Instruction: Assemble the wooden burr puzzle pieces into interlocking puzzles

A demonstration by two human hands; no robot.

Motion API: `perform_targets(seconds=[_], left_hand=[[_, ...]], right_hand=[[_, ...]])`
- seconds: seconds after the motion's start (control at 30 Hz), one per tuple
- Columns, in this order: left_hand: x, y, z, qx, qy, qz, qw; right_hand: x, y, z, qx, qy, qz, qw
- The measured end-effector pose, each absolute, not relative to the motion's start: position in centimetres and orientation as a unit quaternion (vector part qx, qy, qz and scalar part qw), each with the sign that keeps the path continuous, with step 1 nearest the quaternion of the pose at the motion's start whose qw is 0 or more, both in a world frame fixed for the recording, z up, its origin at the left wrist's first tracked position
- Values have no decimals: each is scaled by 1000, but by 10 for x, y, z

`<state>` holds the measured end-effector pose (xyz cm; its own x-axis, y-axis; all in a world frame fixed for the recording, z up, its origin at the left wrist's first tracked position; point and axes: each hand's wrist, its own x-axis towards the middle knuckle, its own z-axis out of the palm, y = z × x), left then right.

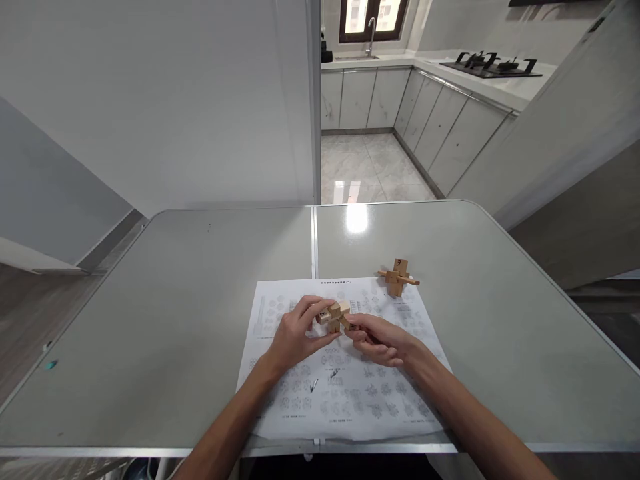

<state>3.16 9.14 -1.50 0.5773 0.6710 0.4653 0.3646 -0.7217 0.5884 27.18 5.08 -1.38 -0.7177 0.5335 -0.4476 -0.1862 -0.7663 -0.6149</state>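
Above a printed sheet (300, 420) of small diagrams, I hold a wooden interlocking puzzle (334, 313) between both hands. My left hand (298, 331) is closed around its left side, thumb below and fingers on top. My right hand (376, 339) pinches a wooden piece at the puzzle's right side; whether that piece is fully joined to the rest I cannot tell. A second wooden puzzle (395, 283), cross-shaped with sticks poking out and a dark mark on its top block, stands at the sheet's upper right corner.
The grey-green table (150, 333) has a metal edge and a seam down its middle. A small teal object (51, 365) lies near its left edge. Beyond stand a white panel (200, 100) and a kitchen with cabinets (357, 100) and a gas stove (490, 65).
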Motion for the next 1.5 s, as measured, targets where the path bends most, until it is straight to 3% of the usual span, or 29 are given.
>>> perform_targets(seconds=[0.23, 0.43, 0.63, 0.83, 1.03, 1.23, 1.33, 1.5], left_hand=[[28, 91, -12, 871, 314, 320, 203], [25, 90, -12, 848, 279, 299, 338], [27, 87, -20, 806, 309, 306, 402], [31, 87, -17, 782, 366, 323, 387], [34, 87, -16, 760, 386, 335, 402], [35, 91, -10, 685, 429, 394, 438], [35, 92, -8, 674, 431, 397, 449], [36, 92, -5, 686, 421, 387, 449]], right_hand=[[274, 49, -15, -306, -292, 885, 192], [277, 48, -31, -243, -284, 914, 155], [271, 48, -27, -275, -275, 901, 192], [255, 48, -15, -373, -351, 787, 345], [253, 52, -22, -433, -378, 716, 396], [261, 54, -20, -542, -390, 511, 541], [261, 56, -24, -585, -492, 370, 528], [259, 57, -44, -610, -658, 199, 394]])
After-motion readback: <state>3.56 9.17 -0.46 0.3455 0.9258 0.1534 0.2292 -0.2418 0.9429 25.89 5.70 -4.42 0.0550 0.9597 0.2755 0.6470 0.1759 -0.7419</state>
